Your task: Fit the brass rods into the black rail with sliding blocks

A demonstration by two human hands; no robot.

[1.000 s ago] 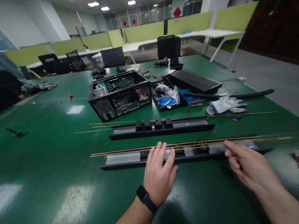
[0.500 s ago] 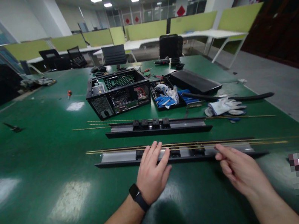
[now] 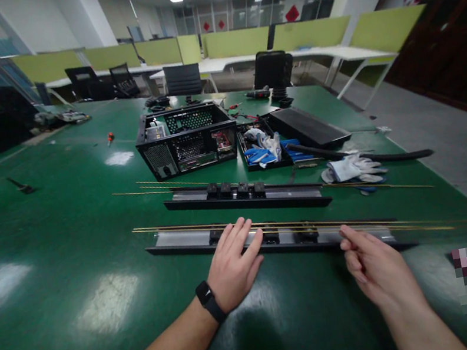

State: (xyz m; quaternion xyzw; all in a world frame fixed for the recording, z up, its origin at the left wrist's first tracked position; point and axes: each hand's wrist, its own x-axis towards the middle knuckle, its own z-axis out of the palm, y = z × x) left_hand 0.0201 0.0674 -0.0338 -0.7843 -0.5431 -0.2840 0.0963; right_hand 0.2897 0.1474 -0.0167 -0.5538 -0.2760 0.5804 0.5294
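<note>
- Apparently, the work is only part done: thin golden rods lie along the near channel on the worktop, but they look loose.
- My left grip reaches over the rods, palm down, fingers stretched, thumb apart.
- My right grip is curled beside these rods; whether it pinches one, I cannot tell.

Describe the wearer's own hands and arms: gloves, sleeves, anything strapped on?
Left hand: no glove, with a black watch at the wrist, its dark face a rounded rectangle on a dark band. Right hand: no glove, and no watch or strap in view. No rings, cables or markings can be made out on either, and no sleeves show.
</note>
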